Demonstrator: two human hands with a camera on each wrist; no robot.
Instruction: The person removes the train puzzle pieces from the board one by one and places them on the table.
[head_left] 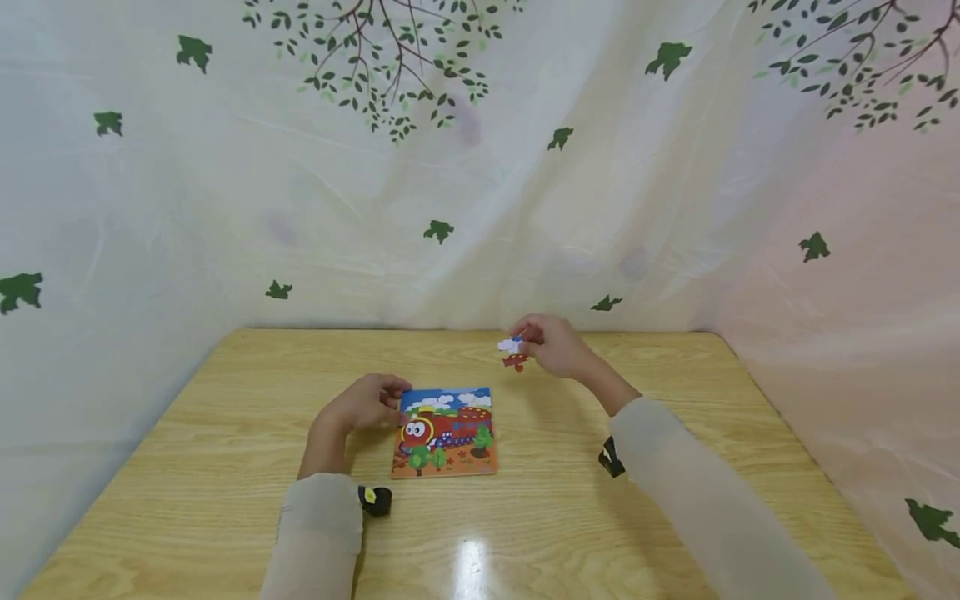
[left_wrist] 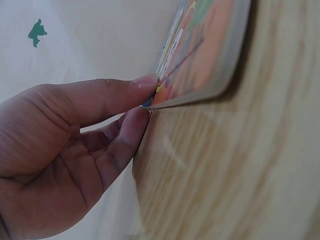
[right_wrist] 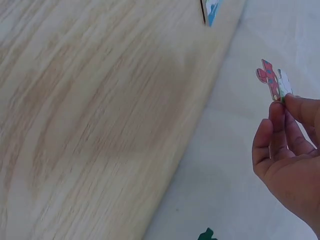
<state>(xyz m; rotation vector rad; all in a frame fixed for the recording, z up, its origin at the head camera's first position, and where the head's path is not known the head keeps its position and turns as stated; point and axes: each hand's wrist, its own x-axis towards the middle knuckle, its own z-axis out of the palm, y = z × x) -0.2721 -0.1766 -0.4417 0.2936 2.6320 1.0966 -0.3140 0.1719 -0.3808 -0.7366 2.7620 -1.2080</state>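
A square jigsaw puzzle (head_left: pixel 447 433) with a red cartoon train, clouds and trees lies flat on the wooden table. My left hand (head_left: pixel 366 403) is at its left side; in the left wrist view, the left thumb and a finger pinch the puzzle board's edge (left_wrist: pixel 212 87). To the right and farther back, my right hand (head_left: pixel 553 343) is raised over the table and pinches a puzzle piece (head_left: pixel 513 353), white on top and red below. That piece (right_wrist: pixel 270 80) is seen at a slant in the right wrist view, partly covered by the thumb and fingertips.
The wooden table (head_left: pixel 225 450) reaches back to a pale curtain (head_left: pixel 360 250) printed with leaves and branches. Black straps (head_left: pixel 377 501) show at the sleeve cuffs. In the right wrist view, a corner of the puzzle (right_wrist: pixel 212 10) shows at the top.
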